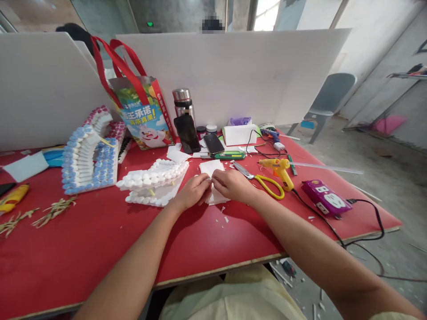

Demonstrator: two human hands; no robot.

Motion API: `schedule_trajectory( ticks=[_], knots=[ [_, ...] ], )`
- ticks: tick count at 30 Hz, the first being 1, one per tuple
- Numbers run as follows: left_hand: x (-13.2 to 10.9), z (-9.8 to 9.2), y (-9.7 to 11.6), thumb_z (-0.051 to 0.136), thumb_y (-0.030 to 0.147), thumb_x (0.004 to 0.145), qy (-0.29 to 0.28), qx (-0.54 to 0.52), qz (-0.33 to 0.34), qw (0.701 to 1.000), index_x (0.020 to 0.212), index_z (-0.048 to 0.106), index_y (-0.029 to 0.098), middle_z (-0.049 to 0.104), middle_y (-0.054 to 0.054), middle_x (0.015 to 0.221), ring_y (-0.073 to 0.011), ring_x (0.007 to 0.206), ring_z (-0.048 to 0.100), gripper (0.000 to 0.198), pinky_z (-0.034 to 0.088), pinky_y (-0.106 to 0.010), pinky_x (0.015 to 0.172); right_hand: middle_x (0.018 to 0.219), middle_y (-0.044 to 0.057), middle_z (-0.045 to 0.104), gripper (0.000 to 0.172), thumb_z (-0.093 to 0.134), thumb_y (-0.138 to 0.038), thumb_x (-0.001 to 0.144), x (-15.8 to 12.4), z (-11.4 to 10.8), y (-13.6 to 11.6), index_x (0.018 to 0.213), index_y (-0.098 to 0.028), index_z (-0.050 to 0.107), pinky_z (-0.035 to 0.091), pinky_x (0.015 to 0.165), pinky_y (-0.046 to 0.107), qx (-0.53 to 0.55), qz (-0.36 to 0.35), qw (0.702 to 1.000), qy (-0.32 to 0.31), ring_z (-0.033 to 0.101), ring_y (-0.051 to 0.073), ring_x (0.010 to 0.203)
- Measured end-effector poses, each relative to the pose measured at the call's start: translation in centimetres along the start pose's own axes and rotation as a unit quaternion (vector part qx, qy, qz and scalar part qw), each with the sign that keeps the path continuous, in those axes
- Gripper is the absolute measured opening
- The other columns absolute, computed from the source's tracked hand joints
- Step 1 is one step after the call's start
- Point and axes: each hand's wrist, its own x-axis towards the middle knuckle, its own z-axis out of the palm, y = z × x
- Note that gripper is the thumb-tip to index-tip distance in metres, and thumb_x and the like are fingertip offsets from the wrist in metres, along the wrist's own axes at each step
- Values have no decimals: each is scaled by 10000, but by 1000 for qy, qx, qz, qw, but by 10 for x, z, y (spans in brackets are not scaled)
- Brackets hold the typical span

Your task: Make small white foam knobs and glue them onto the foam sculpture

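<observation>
My left hand [194,190] and my right hand [228,183] meet over a stack of white paper [213,166]. Both are closed, fingertips pinched together on a small white piece that looks like paper, mostly hidden by the fingers. Just left of my left hand stands a white model [156,175] edged with rows of small white rolled pieces, with bits of yellow stick inside. Scissors [267,180] with yellow handles lie to the right of my right hand, blades partly spread. Beyond them a yellow glue gun [278,168] rests on the red table [213,242].
Left are a blue-tipped model [90,160], a shopping bag [143,115] and dried straw bundles [55,211]. At the back stand a thermos [183,104], a propped phone [187,133] and a green cutter [230,155]. A purple power box [325,198] trails cords rightward. White boards [233,75] rise behind.
</observation>
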Motion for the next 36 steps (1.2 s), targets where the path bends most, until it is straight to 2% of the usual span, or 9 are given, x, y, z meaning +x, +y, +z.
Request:
schedule_trajectory(
  ticks=[3, 7, 10, 13, 17, 20, 22, 29, 36],
  knots=[
    [0, 1, -1, 405, 355, 1006, 47, 150, 51, 986, 784, 463, 215, 523, 32, 576, -134, 491, 487, 268, 362, -271, 547, 695, 43, 608, 197, 465, -284, 957, 0, 1, -2, 884, -171, 609, 183, 571, 297, 13, 16, 1000, 0, 421, 150, 586],
    [2, 7, -6, 445, 232, 946, 124, 394, 131, 901, 754, 471, 212, 575, -47, 691, -200, 611, 538, 195, 310, -311, 564, 594, -9, 471, 212, 511, -251, 871, 5, 5, -4, 667, -201, 486, 196, 559, 288, 120, 92, 988, 21, 351, 131, 564],
    [3, 13, -5, 429, 192, 933, 170, 460, 156, 857, 752, 503, 198, 595, -77, 730, -196, 593, 519, 195, 274, -320, 548, 571, -26, 442, 230, 495, -223, 815, 9, 8, -2, 593, -203, 441, 260, 569, 263, 266, 138, 953, 34, 397, 125, 590],
    [3, 15, -1, 462, 251, 934, 190, 368, 140, 900, 709, 504, 198, 572, -48, 680, -173, 598, 509, 235, 307, -297, 565, 577, -32, 450, 206, 495, -224, 803, 9, 7, 2, 600, -193, 479, 275, 581, 257, 304, 131, 943, 41, 414, 121, 608],
    [5, 6, 4, 435, 380, 917, 121, -26, -25, 992, 730, 550, 183, 614, -44, 644, -112, 444, 430, 295, 300, -246, 456, 576, -45, 428, 198, 501, -247, 869, 4, 1, 5, 684, -185, 540, 228, 573, 267, 217, 73, 972, 59, 360, 109, 566],
    [8, -1, 6, 341, 419, 912, -10, -256, -169, 952, 726, 555, 156, 632, -92, 600, -67, 316, 314, 387, 147, -212, 357, 603, -33, 478, 197, 489, -249, 914, 0, -2, 4, 767, -178, 600, 219, 575, 268, 174, 31, 983, 56, 367, 106, 554],
    [9, -3, 6, 382, 393, 902, -42, -324, -205, 923, 708, 528, 157, 622, -87, 568, -45, 285, 283, 338, 108, -183, 331, 657, -8, 547, 199, 489, -247, 930, -1, -2, 3, 802, -173, 622, 224, 584, 267, 155, 9, 986, 53, 413, 112, 581],
    [7, -1, 6, 499, 312, 895, -33, -373, -171, 912, 748, 477, 177, 570, -9, 543, -23, 282, 254, 201, 148, -143, 307, 688, 3, 604, 171, 507, -285, 947, -1, 1, 2, 950, -171, 635, 252, 595, 264, 164, 38, 983, 69, 460, 132, 585],
    [4, 15, 6, 499, 359, 939, 89, -142, -38, 985, 752, 507, 189, 579, -4, 610, -81, 408, 395, 253, 287, -218, 438, 644, -5, 620, 136, 572, -217, 831, 1, 2, -3, 703, -201, 529, 290, 585, 261, 218, 118, 962, 116, 461, 120, 573]
  ],
)
